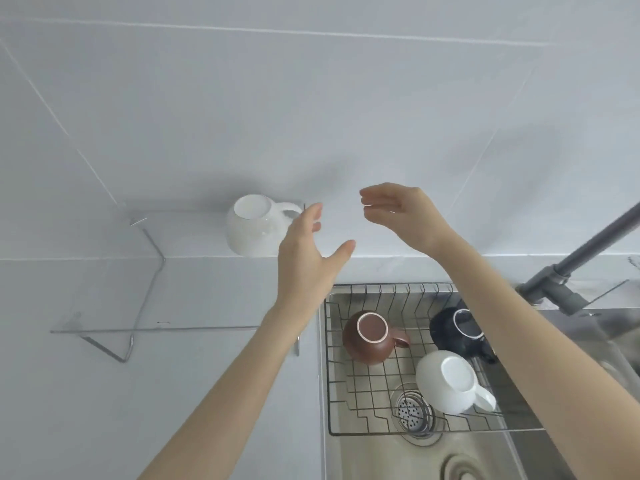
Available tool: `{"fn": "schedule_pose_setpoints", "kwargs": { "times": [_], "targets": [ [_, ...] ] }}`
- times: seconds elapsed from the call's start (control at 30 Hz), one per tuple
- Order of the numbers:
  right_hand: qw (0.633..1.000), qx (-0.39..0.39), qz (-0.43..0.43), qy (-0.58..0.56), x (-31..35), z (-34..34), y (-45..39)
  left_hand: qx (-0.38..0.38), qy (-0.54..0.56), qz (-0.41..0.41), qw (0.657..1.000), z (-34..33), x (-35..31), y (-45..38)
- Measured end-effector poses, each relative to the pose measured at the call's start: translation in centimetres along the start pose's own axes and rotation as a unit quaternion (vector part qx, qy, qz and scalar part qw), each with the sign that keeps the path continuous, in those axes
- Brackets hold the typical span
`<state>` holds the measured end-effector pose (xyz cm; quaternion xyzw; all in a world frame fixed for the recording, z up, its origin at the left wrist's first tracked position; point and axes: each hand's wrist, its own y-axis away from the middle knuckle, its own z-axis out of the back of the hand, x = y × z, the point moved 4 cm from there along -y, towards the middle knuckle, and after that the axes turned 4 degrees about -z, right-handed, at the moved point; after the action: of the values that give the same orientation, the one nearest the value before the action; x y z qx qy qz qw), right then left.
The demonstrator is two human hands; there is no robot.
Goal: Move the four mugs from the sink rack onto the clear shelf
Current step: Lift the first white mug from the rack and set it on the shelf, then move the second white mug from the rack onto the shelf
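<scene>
One white mug [254, 230] sits upside down on the clear shelf [104, 330], left of centre, apparently to drain. Brown mug [369, 337], black mug [457, 329] and second white mug [450, 381] remain in the rack [349, 403], lower right. Left hand [304, 258] and right hand [398, 213] hang empty, fingers spread.

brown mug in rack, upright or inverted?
Inverted. The brown mug rests in the sink rack with its pale-ringed base facing up, handle pointing right.

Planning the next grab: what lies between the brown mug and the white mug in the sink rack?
In the head view, only bare rack wire lies between the brown mug and the white mug; the black mug sits farther back.
</scene>
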<state>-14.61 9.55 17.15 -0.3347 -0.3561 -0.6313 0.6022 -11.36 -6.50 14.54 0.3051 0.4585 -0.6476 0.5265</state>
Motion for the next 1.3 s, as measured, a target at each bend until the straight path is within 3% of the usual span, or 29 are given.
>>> {"fn": "schedule_pose_setpoints", "kwargs": {
  "times": [0.13,0.27,0.33,0.43,0.67,0.9,1.3],
  "targets": [
    [0.996,-0.04,-0.073,-0.01,-5.4,4.1,4.5,0.156,0.093,0.076,0.98,-6.3,-0.9,3.5],
    [0.989,-0.046,-0.143,0.004,-12.0,5.9,8.9,0.337,0.076,0.175,0.922,-12.9,2.3,7.8],
    [0.983,-0.044,-0.177,0.026,-15.4,6.1,10.9,0.386,0.06,0.21,0.896,-15.1,4.5,10.1],
    [0.971,-0.036,-0.23,0.047,-20.0,5.8,13.6,0.42,0.008,0.207,0.884,-17.5,6.5,12.5],
    [0.939,0.034,-0.327,0.098,-26.9,4.8,17.1,0.431,-0.033,0.15,0.889,-21.6,7.1,14.2],
    [0.951,0.021,-0.29,0.102,-28.0,4.3,17.6,0.364,-0.014,0.156,0.918,-23.3,8.0,15.0],
    [0.963,-0.025,-0.254,0.086,-26.0,4.8,16.6,0.337,-0.067,0.13,0.93,-21.4,7.4,13.1]
  ]
}}
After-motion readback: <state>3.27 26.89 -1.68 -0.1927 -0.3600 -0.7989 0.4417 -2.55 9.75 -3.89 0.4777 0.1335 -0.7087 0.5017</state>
